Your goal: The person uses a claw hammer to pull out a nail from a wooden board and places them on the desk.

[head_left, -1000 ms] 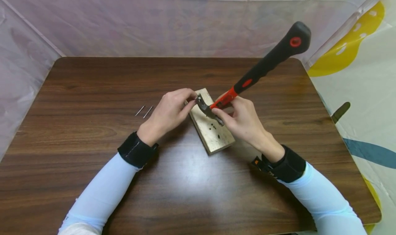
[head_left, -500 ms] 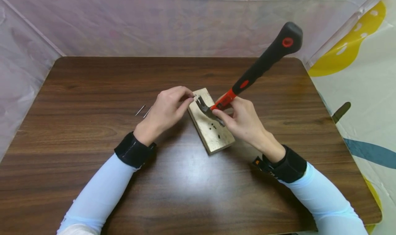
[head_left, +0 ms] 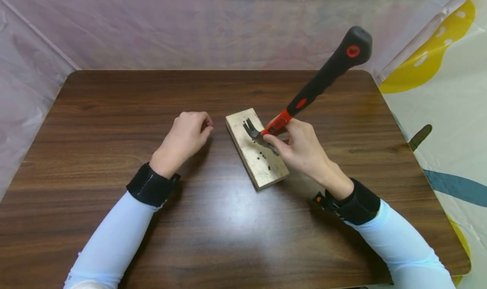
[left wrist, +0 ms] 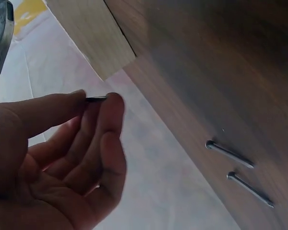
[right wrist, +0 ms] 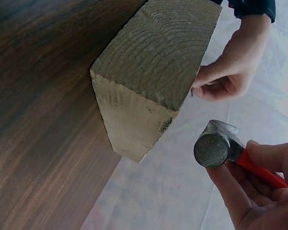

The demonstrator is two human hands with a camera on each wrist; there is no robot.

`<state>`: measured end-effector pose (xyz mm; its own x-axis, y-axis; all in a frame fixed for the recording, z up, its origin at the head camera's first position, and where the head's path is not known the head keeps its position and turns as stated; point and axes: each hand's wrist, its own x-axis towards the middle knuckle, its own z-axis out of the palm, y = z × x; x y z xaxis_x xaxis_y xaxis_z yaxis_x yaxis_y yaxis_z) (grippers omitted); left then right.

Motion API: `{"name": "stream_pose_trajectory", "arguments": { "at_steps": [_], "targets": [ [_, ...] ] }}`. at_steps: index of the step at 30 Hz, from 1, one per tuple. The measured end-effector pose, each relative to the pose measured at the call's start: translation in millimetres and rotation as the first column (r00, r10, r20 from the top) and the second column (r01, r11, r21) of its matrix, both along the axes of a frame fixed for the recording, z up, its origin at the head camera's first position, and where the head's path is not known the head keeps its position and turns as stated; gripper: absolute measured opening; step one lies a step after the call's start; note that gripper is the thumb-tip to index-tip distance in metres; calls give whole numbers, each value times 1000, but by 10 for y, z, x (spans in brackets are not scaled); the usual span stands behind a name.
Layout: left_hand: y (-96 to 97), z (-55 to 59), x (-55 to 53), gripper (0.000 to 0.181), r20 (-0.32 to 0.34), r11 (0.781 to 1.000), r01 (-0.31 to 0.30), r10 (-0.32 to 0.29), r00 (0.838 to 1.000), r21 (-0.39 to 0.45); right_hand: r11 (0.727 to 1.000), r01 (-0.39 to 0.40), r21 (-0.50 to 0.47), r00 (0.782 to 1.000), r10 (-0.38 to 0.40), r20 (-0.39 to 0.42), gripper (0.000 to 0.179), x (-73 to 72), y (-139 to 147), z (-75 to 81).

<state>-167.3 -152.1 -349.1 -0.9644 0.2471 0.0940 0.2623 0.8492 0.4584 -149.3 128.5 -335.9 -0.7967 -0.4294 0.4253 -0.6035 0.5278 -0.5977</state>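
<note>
My left hand [head_left: 182,136] is held over the table left of the wooden block [head_left: 253,158]. In the left wrist view its thumb and a fingertip pinch a short, thin nail [left wrist: 96,99], mostly hidden by the fingers. Two more nails, one nail [left wrist: 230,154] above another nail [left wrist: 250,189], lie on the table there; the head view has them hidden by this hand. My right hand [head_left: 304,149] grips a claw hammer [head_left: 319,81] low on its red neck, close to the head. The hammer's head is above the block, its handle slanting up and away to the right.
Dark holes or specks [head_left: 261,155] mark the block's top. The block lies at an angle on the dark brown wooden table [head_left: 114,111]. Pale sheeting [head_left: 190,31] hangs behind the table, and a patterned sheet [head_left: 449,124] shows on the right.
My left hand has drawn back from the hammer's claw and the block, moving left with the nail and covering the loose nails. My right hand and the hammer have barely moved.
</note>
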Motion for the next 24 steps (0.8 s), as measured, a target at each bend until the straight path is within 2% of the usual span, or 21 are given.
{"name": "stream_pose_trajectory", "arguments": {
  "at_steps": [5,8,15,19,24],
  "targets": [
    [-76,-27,-9,9,59,999,-30,33,998,-41,1000,-5,-1,1000,5,14,15,7,7,12],
    [-129,-35,-12,12,111,996,-26,35,993,-83,1000,-3,-1,1000,3,18,15,7,16,12],
    [-260,-55,-7,25,246,988,-30,67,967,-148,1000,-1,12,1000,1,10,15,1,36,8],
    [-336,-68,-15,26,280,985,-49,94,956,-163,1000,-6,18,1000,6,11,15,0,44,13],
    [-429,-71,-23,16,299,982,-74,123,946,-172,1000,-7,23,1000,6,27,15,2,50,21]
  ]
}}
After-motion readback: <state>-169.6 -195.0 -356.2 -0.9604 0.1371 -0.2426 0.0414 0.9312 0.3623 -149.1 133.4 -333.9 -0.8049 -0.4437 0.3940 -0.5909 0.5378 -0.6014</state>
